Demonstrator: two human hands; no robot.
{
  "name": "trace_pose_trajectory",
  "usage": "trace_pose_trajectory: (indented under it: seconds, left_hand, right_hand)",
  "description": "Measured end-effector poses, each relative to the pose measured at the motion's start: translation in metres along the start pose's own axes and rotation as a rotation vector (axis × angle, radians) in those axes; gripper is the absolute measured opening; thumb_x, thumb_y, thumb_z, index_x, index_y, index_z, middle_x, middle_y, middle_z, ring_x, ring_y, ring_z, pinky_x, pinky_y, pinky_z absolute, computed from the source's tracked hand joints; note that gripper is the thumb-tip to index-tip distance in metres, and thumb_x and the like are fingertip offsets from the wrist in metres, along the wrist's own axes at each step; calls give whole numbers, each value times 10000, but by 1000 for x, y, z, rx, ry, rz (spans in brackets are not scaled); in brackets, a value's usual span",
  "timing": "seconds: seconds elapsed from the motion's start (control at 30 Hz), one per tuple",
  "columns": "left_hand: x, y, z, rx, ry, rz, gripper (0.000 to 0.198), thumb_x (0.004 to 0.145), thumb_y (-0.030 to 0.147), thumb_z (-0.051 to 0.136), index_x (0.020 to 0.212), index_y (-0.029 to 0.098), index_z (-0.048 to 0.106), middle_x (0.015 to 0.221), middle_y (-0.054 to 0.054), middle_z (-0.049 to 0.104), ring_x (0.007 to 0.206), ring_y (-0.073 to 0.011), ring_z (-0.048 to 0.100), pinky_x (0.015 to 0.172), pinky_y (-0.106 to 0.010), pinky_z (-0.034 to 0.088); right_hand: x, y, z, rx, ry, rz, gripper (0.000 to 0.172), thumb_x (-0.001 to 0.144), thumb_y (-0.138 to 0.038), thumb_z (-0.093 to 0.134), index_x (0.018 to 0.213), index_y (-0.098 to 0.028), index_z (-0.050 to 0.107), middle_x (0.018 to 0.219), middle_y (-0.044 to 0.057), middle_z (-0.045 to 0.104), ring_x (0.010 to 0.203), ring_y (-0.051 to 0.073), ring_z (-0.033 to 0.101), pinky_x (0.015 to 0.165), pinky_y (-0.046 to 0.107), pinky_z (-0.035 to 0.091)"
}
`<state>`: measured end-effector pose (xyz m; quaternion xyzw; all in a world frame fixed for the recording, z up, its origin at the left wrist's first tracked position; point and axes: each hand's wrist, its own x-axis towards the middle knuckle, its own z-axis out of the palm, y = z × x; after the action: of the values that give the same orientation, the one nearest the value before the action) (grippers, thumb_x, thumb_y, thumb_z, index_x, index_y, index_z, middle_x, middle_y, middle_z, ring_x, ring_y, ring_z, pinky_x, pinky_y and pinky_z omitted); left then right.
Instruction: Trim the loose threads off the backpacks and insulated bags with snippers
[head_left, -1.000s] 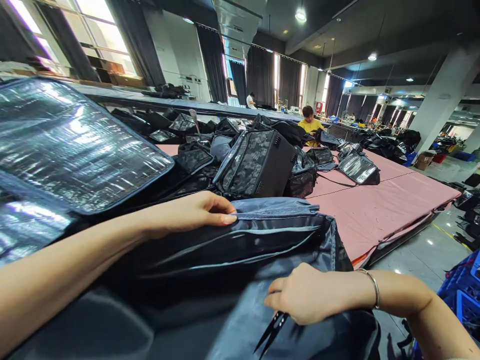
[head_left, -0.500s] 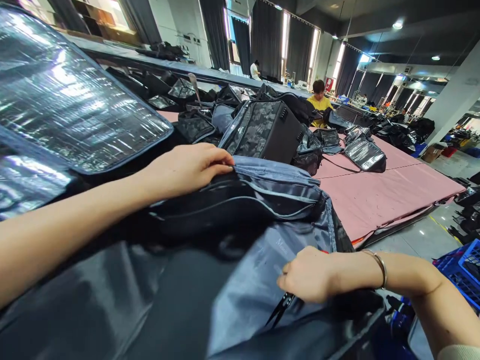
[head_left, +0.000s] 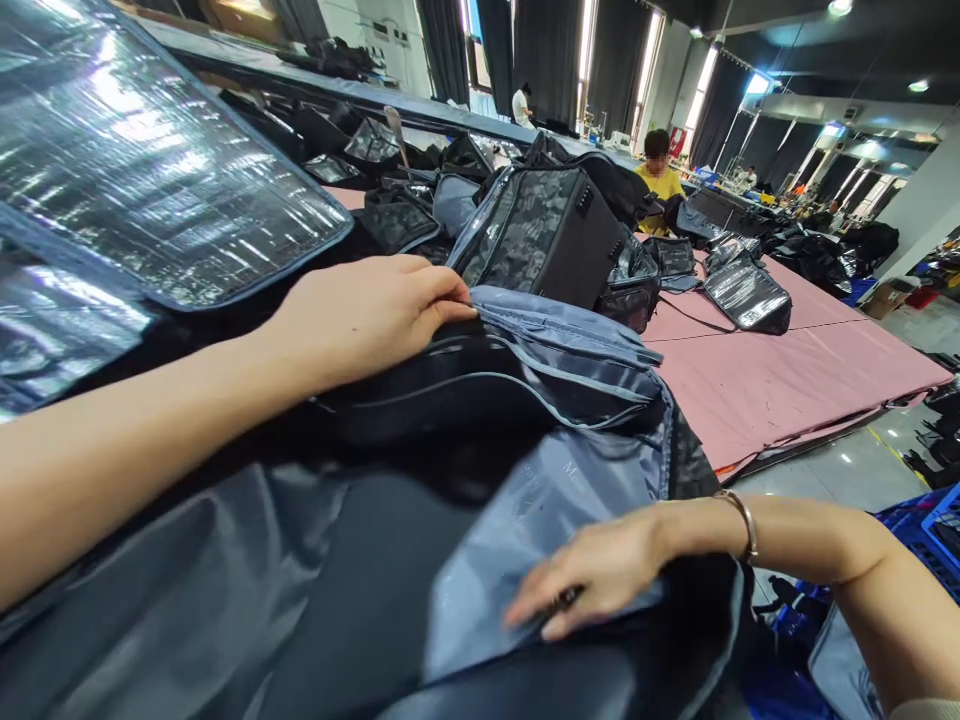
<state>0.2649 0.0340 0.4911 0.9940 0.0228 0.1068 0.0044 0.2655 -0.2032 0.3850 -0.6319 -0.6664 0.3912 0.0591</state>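
Observation:
A large black bag [head_left: 405, 540] with grey-blue lining lies open in front of me, its zippered rim nearest the far side. My left hand [head_left: 390, 310] pinches that far rim at the grey-blue fabric edge, thumb against fingers. Inside the opening, my right hand [head_left: 592, 575] rests low over the lining [head_left: 480, 590], fingers stretched forward and slightly blurred. A small dark part of black thread snips [head_left: 566, 598] shows under its palm; the blades are hidden. A metal bracelet circles the right wrist.
Silver foil-lined panels [head_left: 210, 180] rise at the left. Behind the bag stand a camouflage-patterned box-shaped bag [head_left: 525, 235] and more dark bags on a pink-covered table [head_left: 795, 385]. A person in yellow [head_left: 660, 180] works beyond. A blue crate [head_left: 930, 535] is at the right.
My right hand has moved left and down along the lining, its fingers stretching out, and the snips' blades no longer show. My left hand keeps its pinch on the rim. The view has tilted slightly.

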Motion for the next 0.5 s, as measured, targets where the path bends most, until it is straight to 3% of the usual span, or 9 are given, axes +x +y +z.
trace_pose_trajectory:
  seconds: [0.07, 0.13, 0.27, 0.4, 0.5]
  left_hand:
    - [-3, -2, 3, -3, 22, 12, 601, 946, 450, 136, 1118, 71, 569, 1070, -60, 514, 1106, -277, 507, 911, -454, 386]
    - [-7, -3, 6, -9, 51, 6, 661, 911, 519, 148, 1099, 63, 588, 1042, -51, 518, 1111, -294, 513, 902, -455, 379]
    - [-16, 5, 6, -3, 91, -40, 824, 791, 617, 99, 1131, 45, 584, 1074, -54, 518, 1152, -349, 490, 875, -445, 333]
    - [-27, 17, 5, 25, 121, -39, 917, 720, 628, 38, 1120, 8, 582, 1068, -55, 521, 1148, -396, 478, 817, -411, 280]
    - [-34, 21, 4, 61, 126, -68, 889, 742, 606, 36, 1116, 20, 590, 1081, -48, 522, 1157, -376, 477, 815, -389, 277]
  right_hand:
    - [-1, -5, 13, 245, -126, -228, 281, 883, -73, 570, 1140, -165, 638, 1204, 21, 637, 1136, 117, 579, 955, 123, 415]
    - [-3, -9, 24, 370, -178, -299, 258, 866, -80, 595, 1106, -156, 652, 1220, 33, 624, 1156, 127, 559, 976, 128, 392]
    - [-9, -13, 30, 449, -220, -209, 344, 852, -83, 616, 1184, -178, 616, 1289, 34, 569, 1196, 139, 524, 1006, 153, 378]
    - [-15, -12, 25, 503, -275, -191, 418, 884, -71, 568, 1298, -122, 537, 1341, 74, 516, 1275, 145, 436, 1060, 175, 325]
    - [-12, -7, 26, 562, -269, -168, 398, 920, -104, 528, 1318, -120, 522, 1300, 64, 560, 1221, 116, 504, 1012, 143, 368]
